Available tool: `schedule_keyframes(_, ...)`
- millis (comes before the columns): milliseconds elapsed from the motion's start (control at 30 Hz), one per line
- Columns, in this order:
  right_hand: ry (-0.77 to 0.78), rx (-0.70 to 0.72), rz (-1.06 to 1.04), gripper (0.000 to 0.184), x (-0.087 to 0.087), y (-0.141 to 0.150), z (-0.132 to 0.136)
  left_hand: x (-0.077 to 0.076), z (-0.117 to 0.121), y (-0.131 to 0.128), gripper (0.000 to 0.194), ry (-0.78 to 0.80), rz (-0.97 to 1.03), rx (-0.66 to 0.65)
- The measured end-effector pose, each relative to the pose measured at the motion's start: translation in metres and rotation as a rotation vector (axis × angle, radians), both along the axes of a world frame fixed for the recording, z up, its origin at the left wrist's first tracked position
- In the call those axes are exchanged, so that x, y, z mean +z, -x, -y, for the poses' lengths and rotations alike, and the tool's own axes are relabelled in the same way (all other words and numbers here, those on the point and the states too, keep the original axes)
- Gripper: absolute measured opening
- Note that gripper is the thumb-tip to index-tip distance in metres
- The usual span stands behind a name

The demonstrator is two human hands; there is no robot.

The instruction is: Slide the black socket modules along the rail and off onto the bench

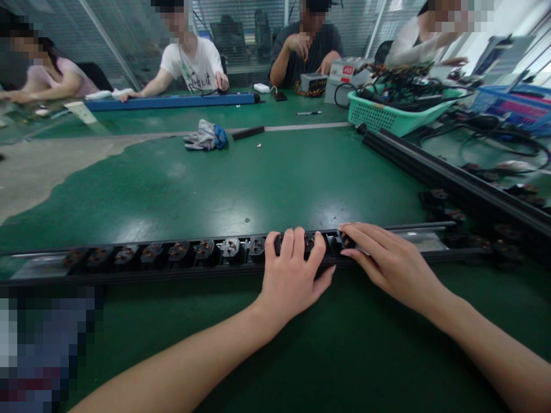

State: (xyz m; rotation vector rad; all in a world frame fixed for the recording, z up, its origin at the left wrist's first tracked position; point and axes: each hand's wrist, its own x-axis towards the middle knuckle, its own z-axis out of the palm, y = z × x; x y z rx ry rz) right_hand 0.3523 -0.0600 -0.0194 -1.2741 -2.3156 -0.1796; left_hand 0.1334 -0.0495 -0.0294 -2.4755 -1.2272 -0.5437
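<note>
A long black power-strip rail [142,269] lies across the green table in front of me, holding a row of several socket modules [204,250]. My left hand [293,275] rests on the rail, its fingers curled over a socket module at the row's right end. My right hand [387,261] lies just right of it, fingers stretched together and pressing on the adjoining socket module [344,240]. The rail's right part [426,238] shows a bare metal channel.
A second black rail [451,178] runs diagonally at the right with loose socket modules [434,198] beside it. A green basket [387,117] of cables stands beyond. Gloves [206,137] lie mid-table. Several people work along the far edge, one at a blue strip [172,101].
</note>
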Motion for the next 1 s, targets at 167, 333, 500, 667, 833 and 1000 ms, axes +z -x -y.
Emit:
schedule_keyframes(167, 0.018, -0.006, -0.022, 0.04, -0.0011, -0.0007, 0.0005, 0.001, 0.0006, -0.0002, 0.048, -0.001, -0.003, 0.002)
schedule_keyframes(333, 0.056, -0.008, -0.106, 0.038, -0.0014, 0.0012, 0.0002, 0.0005, 0.0004, -0.0002, 0.049, -0.001, -0.004, 0.0)
schedule_keyframes(500, 0.123, -0.022, -0.247, 0.036, -0.0005, 0.0031, -0.0003, 0.0003, 0.0003, -0.0002, 0.048, -0.007, 0.001, 0.0)
schedule_keyframes(667, 0.241, -0.078, -0.355, 0.041, -0.0001, 0.0021, -0.0022, 0.0012, 0.0004, 0.0, 0.048, -0.006, 0.003, -0.002)
schedule_keyframes(833, 0.253, -0.085, -0.385, 0.038, -0.0017, 0.0012, -0.0045, 0.0015, 0.0002, 0.0, 0.048, -0.004, -0.001, -0.003)
schedule_keyframes(1000, 0.248, -0.078, -0.383, 0.034, -0.0013, 0.0011, -0.0041, 0.0016, 0.0002, 0.0002, 0.048, -0.002, 0.001, -0.006)
